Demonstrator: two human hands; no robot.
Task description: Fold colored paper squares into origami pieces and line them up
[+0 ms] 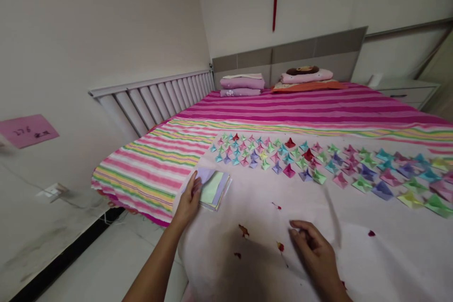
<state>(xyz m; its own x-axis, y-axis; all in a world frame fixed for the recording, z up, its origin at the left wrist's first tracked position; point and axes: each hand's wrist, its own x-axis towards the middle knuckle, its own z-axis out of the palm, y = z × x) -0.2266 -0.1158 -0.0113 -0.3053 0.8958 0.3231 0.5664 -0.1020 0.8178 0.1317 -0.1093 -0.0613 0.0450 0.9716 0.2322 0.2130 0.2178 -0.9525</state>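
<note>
The right hand (314,251) hangs loosely curled over the pale counter (311,217), thumb and forefinger slightly apart, gripping nothing that shows. Near it lie red, shrivelled scraps, probably dry petals (281,246), curled and brittle-looking. A little farther, the left hand (190,202) is closed on the left edge of the paper stack (213,191), at the counter's left side; its lavender sheet (204,174) bows upward beside a flat, light green one. The squares look thin and crisp, so a light pinch on one edge should part a single sheet without creasing it; the idle hand could steady the rest. Beyond, rows of folded papers (289,170) stand in pointed, star-like shapes, pink, green, blue and yellow, seemingly light enough to scatter if brushed. Behind them spreads the bed (283,108), its cloth striped, then soft folded bedding (242,84) against the smooth, panelled headboard (253,60).
</note>
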